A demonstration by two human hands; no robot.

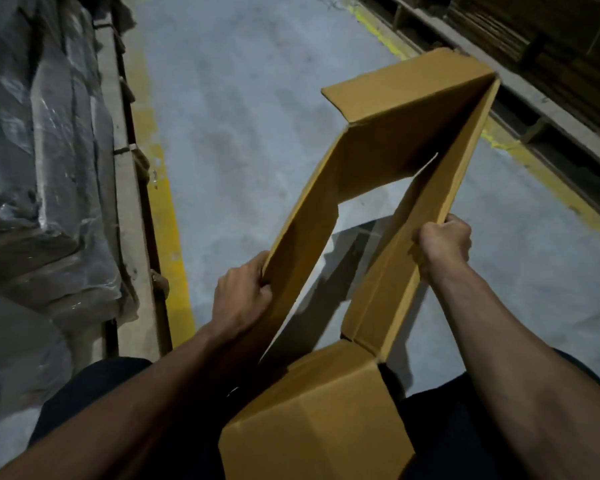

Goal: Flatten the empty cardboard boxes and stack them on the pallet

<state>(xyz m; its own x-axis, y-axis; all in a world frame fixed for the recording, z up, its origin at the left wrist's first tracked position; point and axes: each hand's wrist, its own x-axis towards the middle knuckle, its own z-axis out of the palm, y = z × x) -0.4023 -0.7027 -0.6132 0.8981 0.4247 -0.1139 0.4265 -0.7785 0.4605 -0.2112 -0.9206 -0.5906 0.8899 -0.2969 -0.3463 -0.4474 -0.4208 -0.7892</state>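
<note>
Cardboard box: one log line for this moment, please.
cardboard box: open tube, not flat | left hand: grips left wall | right hand: grips right wall | held above floor

Box (378, 174) matt brown cardboard; floor (239, 116) rough grey concrete; wrapped stack (42, 150) glossy plastic film.

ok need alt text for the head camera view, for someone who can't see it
A person's left hand and right hand grip opposite walls of an open-ended cardboard box, held above a grey concrete floor and partly collapsed. Plastic-wrapped goods sit left; stacked cardboard on a pallet sits upper right.
</note>
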